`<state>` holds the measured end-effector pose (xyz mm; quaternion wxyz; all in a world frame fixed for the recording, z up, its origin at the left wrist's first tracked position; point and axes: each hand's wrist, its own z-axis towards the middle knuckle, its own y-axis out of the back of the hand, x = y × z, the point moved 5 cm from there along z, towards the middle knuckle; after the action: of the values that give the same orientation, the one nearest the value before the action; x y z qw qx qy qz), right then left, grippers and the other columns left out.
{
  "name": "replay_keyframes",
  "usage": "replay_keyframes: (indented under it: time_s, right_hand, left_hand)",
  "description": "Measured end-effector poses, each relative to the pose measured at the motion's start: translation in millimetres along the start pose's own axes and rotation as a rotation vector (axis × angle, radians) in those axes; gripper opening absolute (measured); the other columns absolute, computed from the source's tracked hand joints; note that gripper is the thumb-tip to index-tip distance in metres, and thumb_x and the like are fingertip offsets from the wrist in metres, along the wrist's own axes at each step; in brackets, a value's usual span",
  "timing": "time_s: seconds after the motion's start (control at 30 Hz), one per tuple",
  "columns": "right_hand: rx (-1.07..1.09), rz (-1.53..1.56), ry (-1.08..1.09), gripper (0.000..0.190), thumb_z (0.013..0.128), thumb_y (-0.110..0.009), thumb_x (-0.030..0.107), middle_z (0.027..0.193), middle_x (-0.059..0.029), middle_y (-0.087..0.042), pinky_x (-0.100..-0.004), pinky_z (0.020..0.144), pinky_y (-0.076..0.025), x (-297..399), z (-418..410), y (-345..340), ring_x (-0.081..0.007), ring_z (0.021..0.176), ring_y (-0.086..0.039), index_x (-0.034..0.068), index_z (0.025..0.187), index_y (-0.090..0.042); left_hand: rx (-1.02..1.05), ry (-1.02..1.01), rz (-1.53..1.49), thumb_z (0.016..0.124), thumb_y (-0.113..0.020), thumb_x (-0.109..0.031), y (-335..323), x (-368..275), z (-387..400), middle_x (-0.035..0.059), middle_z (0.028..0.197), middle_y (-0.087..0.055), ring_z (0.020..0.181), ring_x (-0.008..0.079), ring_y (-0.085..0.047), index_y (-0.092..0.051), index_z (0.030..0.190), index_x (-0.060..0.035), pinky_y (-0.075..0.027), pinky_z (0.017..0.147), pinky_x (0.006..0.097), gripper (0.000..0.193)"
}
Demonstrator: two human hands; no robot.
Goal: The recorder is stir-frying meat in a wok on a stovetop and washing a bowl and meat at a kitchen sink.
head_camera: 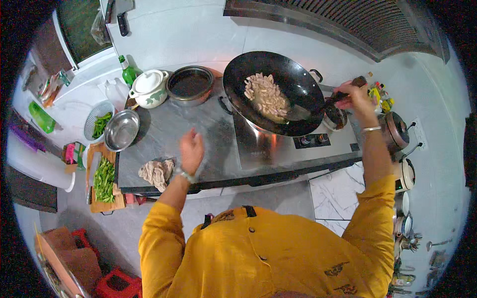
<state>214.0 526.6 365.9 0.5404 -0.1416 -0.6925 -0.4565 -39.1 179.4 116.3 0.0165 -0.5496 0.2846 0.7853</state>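
Note:
My right hand point(352, 96) is closed around the dark handle of a spatula point(300, 113), whose metal blade rests inside a large black wok point(274, 61). Pieces of pale meat point(266, 97) lie in the wok beside the blade, with some liquid. The wok stands on a steel-topped stove point(257, 149), and an orange glow shows on the steel below it. My left hand point(192, 151) hovers over the grey countertop point(212, 156), blurred, its fingers partly curled; whether they are fully closed is unclear. A crumpled beige cloth point(156, 174) lies just left of my left wrist.
A white lidded pot point(149, 89), a dark round pan point(190, 85) and a green bottle point(128, 72) stand along the wall. Left are a steel bowl point(122, 130), a basket point(91, 121) of green peppers and a wooden board point(108, 206) with cut greens. A range hood point(316, 26) hangs above.

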Motion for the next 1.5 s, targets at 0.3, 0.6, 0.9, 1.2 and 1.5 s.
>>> replay_keyframes:
  time_s: [0.3,0.6,0.9,1.2,1.5]
  right_hand:
    - [0.032,0.304,0.412,0.018,0.075,-0.061,0.013,0.092,-0.0114,-0.063,-0.0287,0.066,-0.053,-19,36,-70,-0.0186,0.073,-0.061,0.001,0.089,-0.061]
    - [0.049,0.331,0.075,0.021,0.075,-0.059,0.020,0.089,-0.0093,-0.064,-0.0264,0.056,-0.053,-25,26,-60,-0.0209,0.060,-0.063,0.003,0.087,-0.060]
    - [0.080,0.067,0.029,0.017,0.075,-0.058,0.021,0.076,-0.0100,-0.063,-0.0264,0.042,-0.051,20,1,14,-0.0184,0.046,-0.058,0.004,0.078,-0.058]
    - [-0.038,0.673,0.141,0.024,0.072,-0.062,0.017,0.081,-0.0125,-0.063,-0.0287,0.048,-0.053,-34,34,-67,-0.0251,0.054,-0.063,0.000,0.088,-0.059]
    - [-0.058,0.442,0.157,0.019,0.073,-0.061,0.017,0.085,-0.0116,-0.065,-0.0268,0.048,-0.051,-56,47,-66,-0.0220,0.054,-0.062,0.002,0.084,-0.061]
  left_hand:
    - [-0.048,0.240,-0.460,0.085,-0.044,-0.018,-84,-53,63,0.0064,0.060,-0.054,0.052,0.0135,-0.047,-0.057,0.070,0.0038,-0.038,0.050,0.0320,0.029]
    - [-0.022,0.354,-0.563,0.080,-0.048,-0.011,-95,-57,40,0.0061,0.061,-0.054,0.056,0.0129,-0.047,-0.056,0.067,0.0063,-0.037,0.051,0.0307,0.023]
    - [-0.065,0.469,-0.648,0.080,-0.047,-0.010,-91,-74,24,0.0053,0.065,-0.054,0.058,0.0122,-0.047,-0.058,0.074,0.0074,-0.037,0.053,0.0283,0.021]
    - [-0.014,0.393,-0.788,0.082,-0.049,-0.010,-93,-72,23,0.0067,0.072,-0.056,0.065,0.0128,-0.051,-0.058,0.078,0.0086,-0.042,0.059,0.0275,0.021]
    - [0.019,0.413,-0.750,0.084,-0.053,-0.009,-92,-64,21,0.0097,0.082,-0.061,0.072,0.0148,-0.056,-0.057,0.099,0.0107,-0.046,0.065,0.0264,0.025]
